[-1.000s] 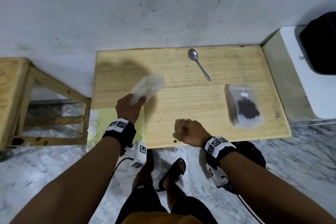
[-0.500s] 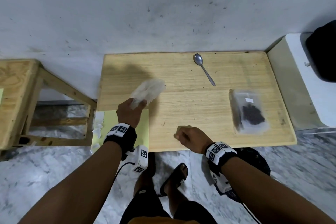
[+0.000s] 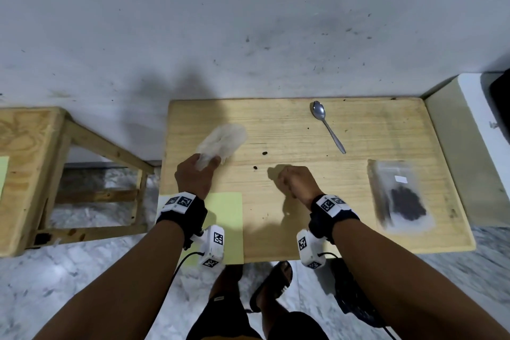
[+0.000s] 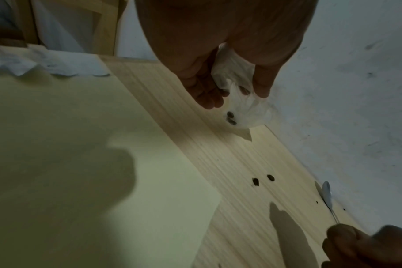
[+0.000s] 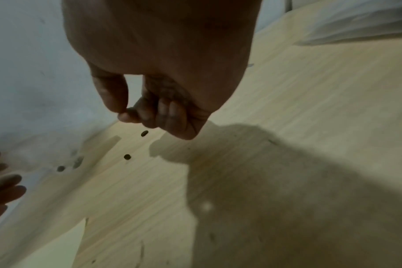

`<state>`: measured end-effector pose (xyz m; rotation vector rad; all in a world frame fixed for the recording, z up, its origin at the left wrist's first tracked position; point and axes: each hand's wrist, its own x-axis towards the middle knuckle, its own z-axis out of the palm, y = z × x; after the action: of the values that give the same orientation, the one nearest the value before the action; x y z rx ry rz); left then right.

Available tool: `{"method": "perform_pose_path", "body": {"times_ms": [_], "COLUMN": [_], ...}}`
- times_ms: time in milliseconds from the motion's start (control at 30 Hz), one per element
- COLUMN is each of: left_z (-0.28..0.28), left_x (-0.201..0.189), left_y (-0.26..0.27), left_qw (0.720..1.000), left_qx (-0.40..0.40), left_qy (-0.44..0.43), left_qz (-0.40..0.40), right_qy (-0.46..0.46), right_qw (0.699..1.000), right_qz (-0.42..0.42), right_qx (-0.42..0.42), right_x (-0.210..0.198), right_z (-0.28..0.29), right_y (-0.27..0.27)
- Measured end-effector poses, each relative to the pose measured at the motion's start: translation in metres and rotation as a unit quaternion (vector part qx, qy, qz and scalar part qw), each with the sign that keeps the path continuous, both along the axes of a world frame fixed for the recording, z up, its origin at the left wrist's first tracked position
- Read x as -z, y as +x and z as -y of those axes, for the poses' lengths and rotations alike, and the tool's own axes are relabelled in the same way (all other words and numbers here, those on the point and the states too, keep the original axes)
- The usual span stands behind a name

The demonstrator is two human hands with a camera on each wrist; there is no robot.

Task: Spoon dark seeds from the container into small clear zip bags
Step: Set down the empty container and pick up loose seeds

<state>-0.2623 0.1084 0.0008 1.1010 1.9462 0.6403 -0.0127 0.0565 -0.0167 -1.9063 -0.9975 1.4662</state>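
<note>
My left hand (image 3: 208, 163) grips one end of a crumpled clear bag (image 3: 220, 141) that lies on the wooden table (image 3: 303, 218). In the left wrist view, the bag (image 4: 243, 108) holds a few dark seeds (image 4: 230, 116). My right hand (image 3: 281, 176) hovers over the table's middle with fingers curled and the thumb tip meeting the forefinger (image 5: 126, 116). No seed shows in that pinch. Two loose seeds (image 3: 264, 152) lie between my hands. A metal spoon (image 3: 327, 125) lies untouched at the back. A flat zip bag with a heap of seeds (image 3: 400, 196) rests at the right.
A pale yellow sheet (image 3: 225, 218) covers the table's front left corner. A wooden stool (image 3: 33, 163) stands to the left. A white block (image 3: 452, 141) sits to the right. The wall runs along the table's back edge. Sandalled feet are below the front edge.
My right hand has left the table's front edge and moved forward to the middle, still curled. My left hand keeps hold of the crumpled bag.
</note>
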Motion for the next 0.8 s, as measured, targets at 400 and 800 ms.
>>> {"method": "perform_pose_path", "body": {"times_ms": [400, 800], "left_z": [-0.060, -0.071], "left_x": [0.011, 0.011], "left_y": [-0.015, -0.014], "left_qw": [0.999, 0.998], "left_qx": [0.032, 0.048], "left_qy": [-0.011, -0.015], "left_qz": [-0.025, -0.030], "right_qy": [0.066, 0.059], "right_qw": [0.970, 0.927], "right_qz": [0.215, 0.323], "right_qx": [-0.092, -0.182], "right_x": [0.031, 0.031], "right_z": [-0.064, -0.068], "right_y": [-0.018, -0.016]}}
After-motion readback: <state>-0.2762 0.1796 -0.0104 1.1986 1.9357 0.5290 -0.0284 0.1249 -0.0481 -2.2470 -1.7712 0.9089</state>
